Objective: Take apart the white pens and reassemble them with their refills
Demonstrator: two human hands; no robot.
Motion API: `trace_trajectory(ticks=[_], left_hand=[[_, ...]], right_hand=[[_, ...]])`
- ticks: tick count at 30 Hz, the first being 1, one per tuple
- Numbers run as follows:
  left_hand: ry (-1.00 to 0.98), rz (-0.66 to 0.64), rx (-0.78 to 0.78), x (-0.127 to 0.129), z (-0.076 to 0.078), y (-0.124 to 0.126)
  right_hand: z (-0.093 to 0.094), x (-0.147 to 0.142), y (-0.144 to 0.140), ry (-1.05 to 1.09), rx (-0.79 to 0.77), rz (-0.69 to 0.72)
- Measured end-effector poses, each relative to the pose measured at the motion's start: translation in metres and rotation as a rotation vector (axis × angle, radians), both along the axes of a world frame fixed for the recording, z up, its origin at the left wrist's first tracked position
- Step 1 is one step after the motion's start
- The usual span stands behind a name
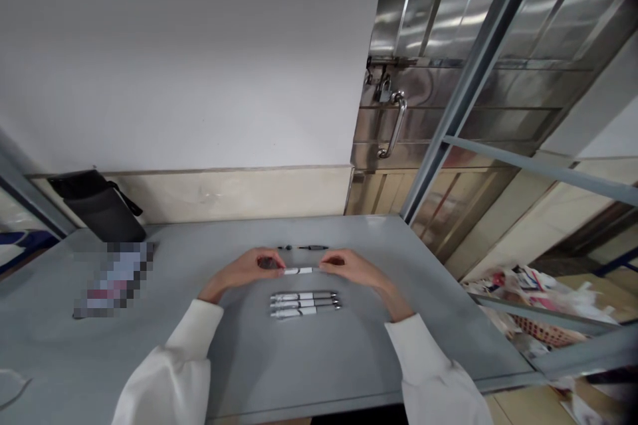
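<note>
Pens (306, 303), apparently three, are lying side by side on the grey table (259, 372), looking whole from this view. Just beyond that row, a white barrel (299, 271) is being held crosswise between both hands. Its left end is being pinched between thumb and fingers by the left hand (255, 267); its right end is being pinched likewise by the right hand (351, 267), both hands being closed only at the fingertips. Farther still, a small dark piece (288, 248) and a slim dark part (314, 248) are lying loose. Work is therefore being judged as partly done: the row is being taken as finished, the barrel and loose parts as unfinished. Whether anything is being joined or separated cannot be told.

Dark marks are being shown on the white pens, but no brand or lettering is being made out. At left, a flat object (114, 282) is being masked by pixelation; on the black case (107, 212) beyond it, no writing is being distinguished.
</note>
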State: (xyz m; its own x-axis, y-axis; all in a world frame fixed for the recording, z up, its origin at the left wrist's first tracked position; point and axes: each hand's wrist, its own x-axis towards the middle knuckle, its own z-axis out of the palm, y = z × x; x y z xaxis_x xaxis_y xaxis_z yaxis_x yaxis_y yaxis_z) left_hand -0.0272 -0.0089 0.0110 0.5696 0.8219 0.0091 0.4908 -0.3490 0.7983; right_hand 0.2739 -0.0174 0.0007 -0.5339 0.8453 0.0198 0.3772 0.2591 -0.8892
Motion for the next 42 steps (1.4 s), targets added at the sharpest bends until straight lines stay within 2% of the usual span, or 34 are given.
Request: trace_trajectory(ticks=[4, 10, 18, 22, 24, 27, 31, 34, 38, 40, 42], left_hand=[[0.061, -0.095, -0.021, -0.006, 0.003, -0.002], [0.126, -0.168, -0.043, -0.006, 0.008, -0.005], [0.137, -0.18, -0.035, -0.008, 0.008, -0.005], [0.087, -0.15, -0.039, -0.007, 0.006, -0.004], [0.041, -0.104, -0.033, -0.005, 0.003, -0.002], [0.011, 0.044, 0.033, 0.002, -0.002, 0.003], [0.053, 0.224, 0.327, 0.023, -0.011, 0.016], [0.172, 0.24, 0.448, 0.04, -0.016, 0.024], [0.322, 0.223, 0.464, 0.05, -0.018, 0.029], [0.3, 0.233, 0.497, 0.048, -0.019, 0.028], [0.244, 0.259, 0.54, 0.044, -0.018, 0.024]], right_hand=[[0.0, -0.003, -0.002, -0.03, 0.05, 0.069], [-0.001, -0.004, -0.003, -0.027, 0.072, 0.128], [0.005, -0.002, -0.005, -0.043, 0.059, 0.157], [0.001, -0.004, -0.003, -0.055, 0.073, 0.142], [-0.003, -0.006, -0.001, -0.053, 0.087, 0.115], [-0.008, -0.009, 0.0, -0.058, 0.076, 0.065], [-0.01, -0.012, 0.002, -0.04, 0.042, -0.011], [-0.011, -0.013, 0.003, -0.026, 0.038, -0.036], [-0.014, -0.013, 0.008, 0.011, 0.036, -0.072], [-0.016, -0.014, 0.011, 0.049, 0.106, -0.21], [-0.017, -0.018, 0.015, 0.073, 0.271, -0.419]])
